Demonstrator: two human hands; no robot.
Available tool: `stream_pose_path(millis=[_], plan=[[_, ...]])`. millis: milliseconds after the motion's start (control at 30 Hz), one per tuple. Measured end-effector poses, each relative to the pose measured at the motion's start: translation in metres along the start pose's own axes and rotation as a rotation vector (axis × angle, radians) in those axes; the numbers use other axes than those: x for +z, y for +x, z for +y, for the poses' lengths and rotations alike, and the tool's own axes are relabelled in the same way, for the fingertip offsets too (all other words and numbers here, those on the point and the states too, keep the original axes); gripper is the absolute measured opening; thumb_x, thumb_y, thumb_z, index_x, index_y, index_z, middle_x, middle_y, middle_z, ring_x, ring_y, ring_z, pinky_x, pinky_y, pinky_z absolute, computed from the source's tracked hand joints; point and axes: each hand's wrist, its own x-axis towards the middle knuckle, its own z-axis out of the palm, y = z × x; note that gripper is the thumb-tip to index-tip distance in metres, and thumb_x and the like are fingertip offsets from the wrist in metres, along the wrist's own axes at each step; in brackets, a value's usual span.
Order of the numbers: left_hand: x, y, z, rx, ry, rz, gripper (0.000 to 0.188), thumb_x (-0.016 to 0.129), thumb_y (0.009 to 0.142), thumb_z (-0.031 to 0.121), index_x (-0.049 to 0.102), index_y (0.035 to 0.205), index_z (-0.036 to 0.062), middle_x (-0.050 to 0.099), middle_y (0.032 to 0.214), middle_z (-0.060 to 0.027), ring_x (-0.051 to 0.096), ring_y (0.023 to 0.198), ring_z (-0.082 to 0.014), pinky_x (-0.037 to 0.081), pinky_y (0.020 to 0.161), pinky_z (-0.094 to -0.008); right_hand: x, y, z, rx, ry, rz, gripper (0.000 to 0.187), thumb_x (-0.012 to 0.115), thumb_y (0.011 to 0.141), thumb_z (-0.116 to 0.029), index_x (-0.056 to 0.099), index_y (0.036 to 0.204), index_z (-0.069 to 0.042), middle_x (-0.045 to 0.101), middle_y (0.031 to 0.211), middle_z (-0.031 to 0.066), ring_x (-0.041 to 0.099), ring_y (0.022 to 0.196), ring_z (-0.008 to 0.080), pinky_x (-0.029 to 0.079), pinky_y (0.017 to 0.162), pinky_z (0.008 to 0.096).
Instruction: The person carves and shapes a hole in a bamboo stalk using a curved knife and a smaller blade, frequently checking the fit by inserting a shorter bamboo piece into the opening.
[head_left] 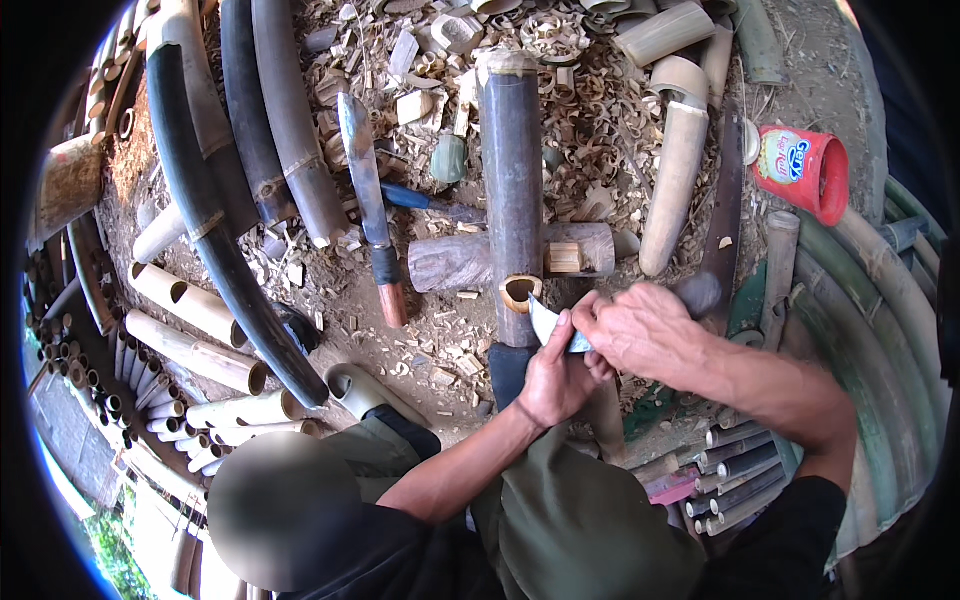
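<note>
A dark bamboo tube (511,160) points away from me, crossing a short log (450,263). Near its close end is a cut opening (520,293) with a pale, raw rim. At that opening's right edge rests the tip of a pale, pointed knife blade (546,320). My left hand (558,385) is closed around the blade's lower part, thumb along it. Just above and to the right, my right hand (640,335) grips the same knife with bent fingers. The knife's handle is hidden by my hands.
A machete (365,170) and a blue-handled tool (405,196) lie left of the tube, among wood shavings (580,90). Long dark bamboo poles (205,220) stretch along the left. Cut bamboo pieces (195,350) pile beyond. At right are a pale bamboo piece (675,190) and a red container (800,175).
</note>
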Motion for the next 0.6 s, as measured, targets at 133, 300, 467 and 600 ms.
stream_pose_path(millis=[133,300,467,600], plan=[[0.0,-0.024,0.035,0.037,0.602,0.341,0.038,0.048,0.102,0.032,0.066,0.113,0.001,0.064,0.072,-0.0077,0.058,0.059,-0.0166,0.048,0.056,-0.0314,0.045,0.003,-0.031,0.244,0.536,0.181,0.036,0.072,0.08,-0.029,0.061,0.108,-0.009,0.069,0.077,0.0143,0.068,0.063,0.0326,0.053,0.051,0.0418],[0.012,-0.031,0.117,-0.061,2.052,0.112,0.03,0.054,0.096,0.026,0.065,0.089,-0.0016,0.063,0.059,-0.0176,0.068,0.057,-0.0305,0.053,0.05,-0.0408,0.106,0.059,-0.123,0.618,1.153,0.717,0.046,0.069,0.079,-0.017,0.057,0.121,-0.004,0.067,0.085,0.0238,0.066,0.077,0.0425,0.054,0.067,0.049],[0.028,-0.019,0.087,-0.073,1.615,0.264,0.022,0.056,0.089,0.019,0.061,0.094,-0.0012,0.062,0.062,-0.02,0.067,0.06,-0.0341,0.053,0.055,-0.0433,0.086,0.022,-0.093,0.596,0.959,0.622,0.049,0.067,0.081,-0.016,0.054,0.126,-0.003,0.066,0.086,0.025,0.066,0.079,0.0445,0.054,0.069,0.0489],[0.024,-0.007,0.071,0.2,1.436,0.242,0.028,0.049,0.094,0.02,0.062,0.099,-0.0047,0.062,0.063,-0.013,0.064,0.057,-0.0221,0.051,0.053,-0.0399,0.038,0.01,-0.035,0.371,0.689,0.37,0.039,0.064,0.077,-0.011,0.055,0.115,-0.004,0.065,0.076,0.0229,0.066,0.069,0.0423,0.053,0.062,0.0492]])
